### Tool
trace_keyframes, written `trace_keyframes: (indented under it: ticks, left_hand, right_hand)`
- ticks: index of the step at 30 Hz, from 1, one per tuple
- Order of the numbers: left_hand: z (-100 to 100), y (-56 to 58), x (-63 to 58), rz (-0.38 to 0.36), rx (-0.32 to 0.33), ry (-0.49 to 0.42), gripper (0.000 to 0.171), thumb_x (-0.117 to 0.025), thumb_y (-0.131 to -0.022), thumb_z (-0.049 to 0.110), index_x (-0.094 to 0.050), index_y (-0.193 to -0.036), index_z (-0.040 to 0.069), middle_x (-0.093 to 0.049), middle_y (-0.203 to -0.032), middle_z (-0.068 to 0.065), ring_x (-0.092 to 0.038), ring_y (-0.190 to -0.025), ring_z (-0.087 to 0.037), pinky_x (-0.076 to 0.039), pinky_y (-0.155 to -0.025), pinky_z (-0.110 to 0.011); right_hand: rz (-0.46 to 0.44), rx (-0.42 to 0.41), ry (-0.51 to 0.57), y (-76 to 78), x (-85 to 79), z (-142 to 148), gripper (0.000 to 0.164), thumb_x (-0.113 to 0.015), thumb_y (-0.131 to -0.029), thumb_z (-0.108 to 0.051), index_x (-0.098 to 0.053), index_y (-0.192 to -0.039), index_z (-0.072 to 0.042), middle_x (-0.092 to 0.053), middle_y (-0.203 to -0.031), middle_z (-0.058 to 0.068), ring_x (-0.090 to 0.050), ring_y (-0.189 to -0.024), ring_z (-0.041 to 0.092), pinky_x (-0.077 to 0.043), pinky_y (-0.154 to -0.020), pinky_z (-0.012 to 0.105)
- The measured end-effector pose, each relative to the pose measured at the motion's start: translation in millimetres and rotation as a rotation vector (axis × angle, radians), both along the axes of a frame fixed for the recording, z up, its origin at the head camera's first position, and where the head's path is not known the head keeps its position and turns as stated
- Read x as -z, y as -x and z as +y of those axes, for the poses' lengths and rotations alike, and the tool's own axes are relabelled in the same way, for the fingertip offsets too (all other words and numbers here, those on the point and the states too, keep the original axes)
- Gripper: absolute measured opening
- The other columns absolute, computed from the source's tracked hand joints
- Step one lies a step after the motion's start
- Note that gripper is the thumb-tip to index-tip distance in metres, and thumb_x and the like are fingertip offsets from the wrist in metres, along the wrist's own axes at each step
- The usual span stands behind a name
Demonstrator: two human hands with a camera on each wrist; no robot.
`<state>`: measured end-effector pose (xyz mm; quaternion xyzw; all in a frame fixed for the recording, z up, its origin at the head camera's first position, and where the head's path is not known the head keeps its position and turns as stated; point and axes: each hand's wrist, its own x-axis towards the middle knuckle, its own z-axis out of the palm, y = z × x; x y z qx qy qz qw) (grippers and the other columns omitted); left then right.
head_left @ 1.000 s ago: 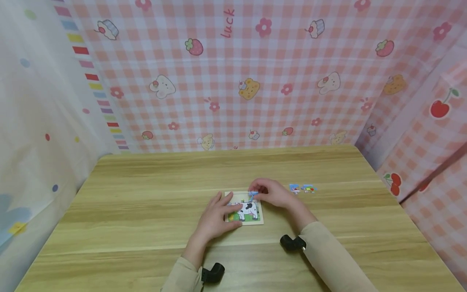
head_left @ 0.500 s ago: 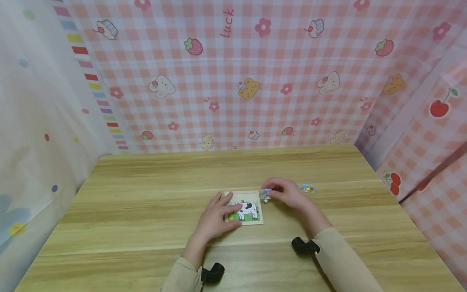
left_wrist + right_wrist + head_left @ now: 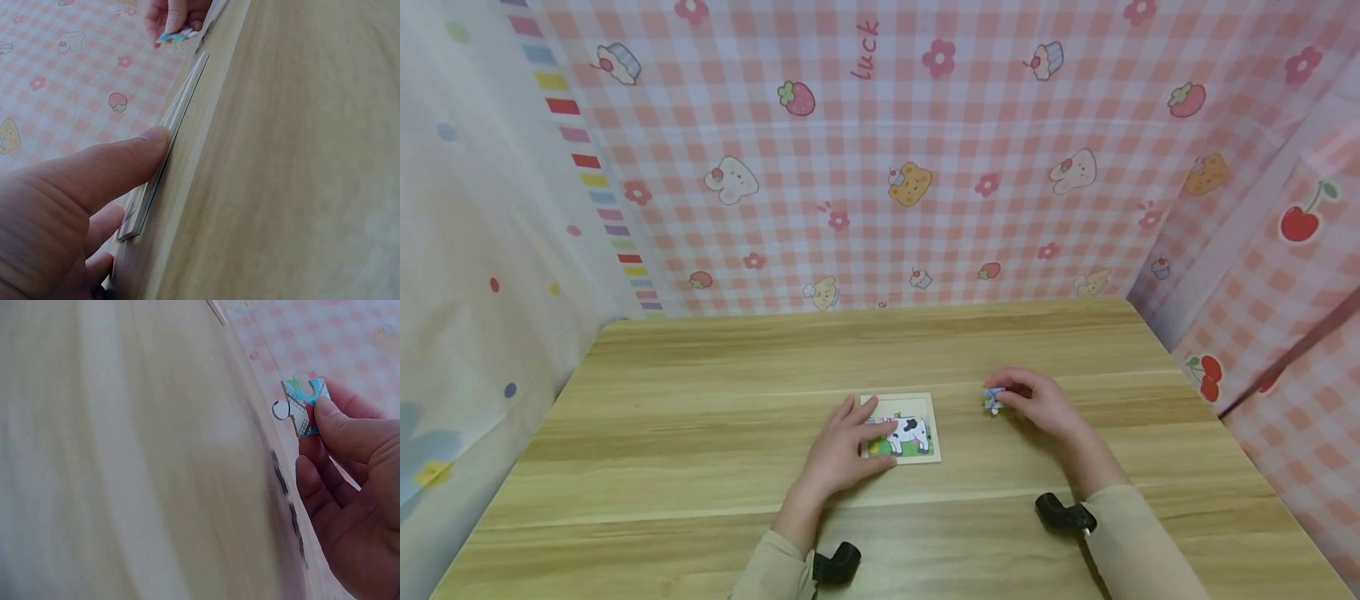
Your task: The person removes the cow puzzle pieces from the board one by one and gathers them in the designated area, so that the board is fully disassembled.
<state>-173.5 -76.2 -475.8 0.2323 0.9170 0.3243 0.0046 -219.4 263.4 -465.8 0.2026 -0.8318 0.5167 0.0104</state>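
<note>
My left hand (image 3: 842, 446) rests spread over the left side of a small wooden puzzle tray (image 3: 935, 433), its thumb along the near edge. A black-and-white cow (image 3: 912, 433) on green fills the tray's lower part; bare wood shows in the upper part. In the left wrist view the thumb presses the edge of the tray (image 3: 156, 178). Off to the tray's right, my right hand (image 3: 1043, 404) pinches a jigsaw piece (image 3: 992, 401) between thumb and fingers, above the table. The right wrist view shows that jigsaw piece (image 3: 300, 412) with blue, green and white printing and a round tab.
Thin flat pieces (image 3: 296, 528) lie on the table below the right hand, seen edge-on; in the head view that hand hides them. The wooden table (image 3: 700, 450) reaches back to a pink checked curtain (image 3: 850, 150). A black wrist mount (image 3: 1063, 513) juts from the right sleeve.
My right hand has carried the jigsaw piece from above the tray's upper right corner to the right, covering the loose pieces there. The left hand and tray have stayed put.
</note>
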Motion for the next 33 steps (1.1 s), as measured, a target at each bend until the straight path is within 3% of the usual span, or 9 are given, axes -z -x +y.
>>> trace_keyframes:
  ticks: [7, 12, 19, 24, 33]
  left_hand:
    - [0, -0.3, 0.1, 0.003, -0.001, 0.005, 0.048, -0.08, -0.082, 0.034, -0.07, -0.126, 0.017, -0.041, -0.153, -0.015, -0.022, -0.144, -0.047, -0.017, -0.115, -0.06]
    - [0, 0.3, 0.1, 0.0, -0.003, 0.006, 0.048, -0.08, -0.083, 0.035, -0.07, -0.127, 0.017, -0.041, -0.153, -0.014, -0.021, -0.144, -0.046, -0.017, -0.116, -0.06]
    - [0, -0.3, -0.4, 0.001, 0.0, 0.0, 0.049, -0.081, -0.082, 0.034, -0.07, -0.127, 0.017, -0.041, -0.152, -0.015, -0.022, -0.144, -0.047, -0.017, -0.115, -0.062]
    - [0, -0.6, -0.8, -0.001, -0.001, -0.003, 0.049, -0.081, -0.082, 0.034, -0.07, -0.126, 0.017, -0.041, -0.152, -0.015, -0.022, -0.144, -0.047, -0.018, -0.114, -0.062]
    - [0, -0.2, 0.1, 0.003, 0.002, 0.009, 0.048, -0.08, -0.083, 0.035, -0.07, -0.126, 0.017, -0.042, -0.152, -0.015, -0.022, -0.144, -0.047, -0.017, -0.115, -0.061]
  right_hand:
    - [-0.029, 0.068, 0.024, -8.5, -1.8, 22, 0.016, -0.063, -0.095, 0.002, -0.068, -0.109, 0.007, -0.065, -0.109, 0.025, -0.056, -0.083, 0.005, -0.046, -0.063, 0.019]
    - [-0.067, 0.136, 0.007, -11.0, -4.0, 39, 0.019, -0.063, -0.095, 0.0, -0.067, -0.112, 0.009, -0.065, -0.101, 0.02, -0.051, -0.07, 0.007, -0.043, -0.053, 0.022]
    - [-0.042, 0.197, -0.091, -8.5, -5.1, 62, 0.022, -0.059, -0.098, -0.003, -0.066, -0.115, 0.009, -0.067, -0.106, 0.021, -0.055, -0.084, 0.005, -0.045, -0.069, 0.016]
    - [-0.008, 0.221, -0.2, -5.4, -3.6, 72, 0.021, -0.058, -0.1, -0.006, -0.068, -0.115, 0.005, -0.068, -0.112, 0.021, -0.057, -0.099, 0.011, -0.042, -0.082, 0.014]
    - [-0.002, 0.281, -0.287, 1.7, -0.9, 79, 0.02, -0.06, -0.099, -0.008, -0.07, -0.112, 0.004, -0.067, -0.113, 0.021, -0.057, -0.104, 0.024, -0.042, -0.085, 0.02]
